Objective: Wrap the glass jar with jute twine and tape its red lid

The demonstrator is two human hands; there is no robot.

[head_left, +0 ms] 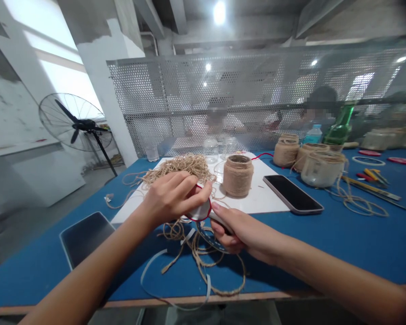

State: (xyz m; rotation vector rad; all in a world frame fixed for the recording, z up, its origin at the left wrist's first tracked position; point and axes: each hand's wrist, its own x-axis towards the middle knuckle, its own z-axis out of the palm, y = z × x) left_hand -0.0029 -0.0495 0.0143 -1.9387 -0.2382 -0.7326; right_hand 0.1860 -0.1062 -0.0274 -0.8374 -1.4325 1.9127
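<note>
While I watch, the left hand (172, 193) is closed on a white, red-edged piece (201, 212), and the right hand (243, 229) grips a pale, dark-sided handle (221, 220) just beside it; I can't tell whether they join. From that piece, the twine heap (181, 166) lies at eleven o'clock, the wrapped jar (237, 178) between one and two, loose twine loops (223, 292) around six.
</note>
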